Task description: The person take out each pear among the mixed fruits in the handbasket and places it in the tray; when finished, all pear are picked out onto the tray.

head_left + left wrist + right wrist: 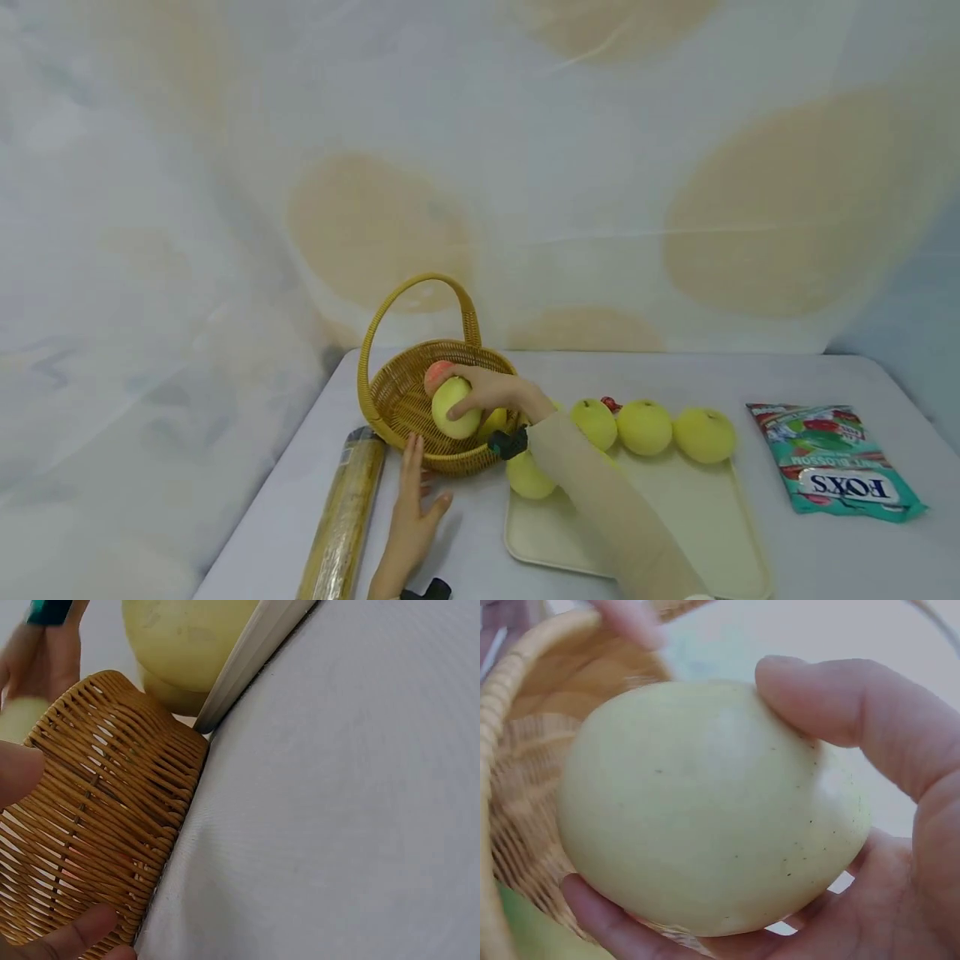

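Note:
My right hand (491, 392) grips a pale yellow-green apple (455, 408) at the wicker basket, its thumb and fingers spread round the fruit in the right wrist view. The basket (405, 375) is golden-brown with a tall arched handle. Inside it lie a reddish round fruit (437, 375) and another yellow-green fruit (492, 423), partly hidden by the held apple and my hand. My left hand (412, 517) is at the basket's near left side, fingers extended. In the left wrist view its fingertips (94, 924) lie along the woven wall.
A cream tray (555, 550) carries several yellow-green apples (645, 427), close to the basket's right side. A small red wrapped item (611, 404) lies behind them. A long yellowish wrapped roll (345, 517) lies left of my left hand. At far right is a teal FOX'S bag (836, 458).

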`<state>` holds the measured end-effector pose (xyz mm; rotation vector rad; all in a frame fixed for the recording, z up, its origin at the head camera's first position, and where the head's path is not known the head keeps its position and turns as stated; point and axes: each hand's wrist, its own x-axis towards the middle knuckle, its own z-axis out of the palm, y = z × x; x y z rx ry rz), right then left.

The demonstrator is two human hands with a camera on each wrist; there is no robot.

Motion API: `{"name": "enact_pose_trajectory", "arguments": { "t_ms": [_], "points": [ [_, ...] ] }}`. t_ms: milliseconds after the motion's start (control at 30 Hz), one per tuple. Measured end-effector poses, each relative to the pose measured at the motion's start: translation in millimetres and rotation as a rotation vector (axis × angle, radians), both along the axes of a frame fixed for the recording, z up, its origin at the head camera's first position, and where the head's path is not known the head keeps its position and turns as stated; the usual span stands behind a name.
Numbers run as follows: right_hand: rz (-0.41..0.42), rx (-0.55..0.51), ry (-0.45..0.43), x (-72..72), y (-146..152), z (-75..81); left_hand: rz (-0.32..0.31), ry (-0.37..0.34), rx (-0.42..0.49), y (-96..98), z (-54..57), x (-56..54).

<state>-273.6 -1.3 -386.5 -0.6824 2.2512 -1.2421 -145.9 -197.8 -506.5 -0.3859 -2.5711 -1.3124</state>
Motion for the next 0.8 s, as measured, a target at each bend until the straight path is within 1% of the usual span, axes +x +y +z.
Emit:
{"name": "enact_pose_trajectory", "arguments": {
  "t_ms": [167, 233, 367, 467, 633, 700, 800],
  "points": [
    [-0.012, -0.087, 0.132, 7.9, 33, 12.0, 0.010, -0.012, -0.004, -4.7, 0.2, -2.4],
    [-0.027, -0.129, 0.164, 12.0, 45, 14.6, 0.014, -0.009, -0.007, -5.6, 0.2, -3.0],
    [-0.085, -0.190, 0.203, 23.9, 70, 17.7, 0.026, -0.004, -0.007, -6.0, 0.5, -4.5],
    [-0.137, -0.196, 0.229, 36.3, 88, 19.6, 0.038, -0.007, 0.002, -6.5, 0.2, -5.9],
    [-0.180, -0.224, 0.256, 55.6, 114, 19.6, 0.045, 0.009, -0.020, -10.7, -1.1, -7.1],
    [-0.180, -0.245, 0.269, 62.1, 124, 17.8, 0.043, 0.022, -0.031, -12.4, -0.9, -7.2],
    [-0.208, -0.247, 0.282, 73.1, 138, 15.4, 0.047, 0.030, -0.035, -13.8, 0.3, -6.8]
  ]
}}
